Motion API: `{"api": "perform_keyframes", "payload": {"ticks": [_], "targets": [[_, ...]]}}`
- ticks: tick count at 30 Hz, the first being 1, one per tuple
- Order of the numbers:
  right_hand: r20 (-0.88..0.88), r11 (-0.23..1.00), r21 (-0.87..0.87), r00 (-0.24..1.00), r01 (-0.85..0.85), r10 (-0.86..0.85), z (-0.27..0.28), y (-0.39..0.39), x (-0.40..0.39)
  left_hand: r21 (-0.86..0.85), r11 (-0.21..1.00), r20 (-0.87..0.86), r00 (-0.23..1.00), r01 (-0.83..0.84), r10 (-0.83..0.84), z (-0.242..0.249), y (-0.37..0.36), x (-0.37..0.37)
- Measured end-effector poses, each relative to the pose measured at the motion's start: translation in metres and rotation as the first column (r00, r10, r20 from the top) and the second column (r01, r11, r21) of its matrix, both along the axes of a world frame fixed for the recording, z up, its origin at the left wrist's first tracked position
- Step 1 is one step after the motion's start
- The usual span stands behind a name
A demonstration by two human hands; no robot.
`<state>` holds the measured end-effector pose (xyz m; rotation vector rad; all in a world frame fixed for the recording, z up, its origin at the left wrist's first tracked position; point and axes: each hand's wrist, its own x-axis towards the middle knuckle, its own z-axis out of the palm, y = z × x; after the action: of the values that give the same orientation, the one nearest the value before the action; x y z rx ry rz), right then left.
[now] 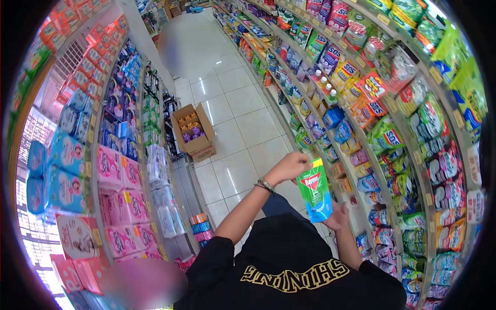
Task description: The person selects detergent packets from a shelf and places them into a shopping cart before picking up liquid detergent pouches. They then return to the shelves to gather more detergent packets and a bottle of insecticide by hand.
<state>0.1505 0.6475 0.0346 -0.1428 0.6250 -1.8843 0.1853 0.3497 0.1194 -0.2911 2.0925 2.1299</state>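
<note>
My left hand, with a beaded bracelet at the wrist, pinches the top edge of a Baygon refill pouch. The pouch is green with a yellow top strip and a blue lower part. It hangs upright in front of my chest, its printed front towards me. Beside its lower right edge is my right hand, thumb raised and apart, with some fingers partly hidden by the pouch.
Shelves of detergent pouches curve along my right. Packs of sanitary pads fill the left shelves. An open cardboard box holding orange and purple bottles stands on the tiled floor. Blurred patches cover parts of the aisle and lower left.
</note>
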Motion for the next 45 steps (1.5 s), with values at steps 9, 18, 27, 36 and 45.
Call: {"api": "perform_keyframes", "payload": {"ticks": [9,18,27,36,45], "targets": [[-0.043,0.914,0.082,0.914,-0.398,0.402,-0.020,-0.233,-0.153,0.005,0.999,0.053,0.998,0.035,-0.035,-0.004,-0.183,-0.140],[-0.241,0.966,0.187,0.945,-0.178,0.221,-0.019,-0.499,-0.300,-0.202,0.576,0.413,0.465,-0.792,0.783,-0.229,-0.415,-0.006],[-0.055,0.957,0.288,0.996,-0.046,0.064,-0.086,-0.702,-0.441,-0.431,0.471,0.792,-0.072,-0.770,0.607,-0.380,-0.534,0.060],[-0.210,0.905,0.358,0.964,0.231,-0.163,-0.078,-0.890,-0.561,-0.467,0.680,0.386,0.562,-0.565,0.731,-0.386,-0.878,-0.187],[-0.188,0.872,0.380,0.949,0.307,-0.252,-0.117,-1.122,-0.692,-0.432,0.740,0.243,0.724,-0.516,0.646,-0.329,-1.202,-0.403]]}}
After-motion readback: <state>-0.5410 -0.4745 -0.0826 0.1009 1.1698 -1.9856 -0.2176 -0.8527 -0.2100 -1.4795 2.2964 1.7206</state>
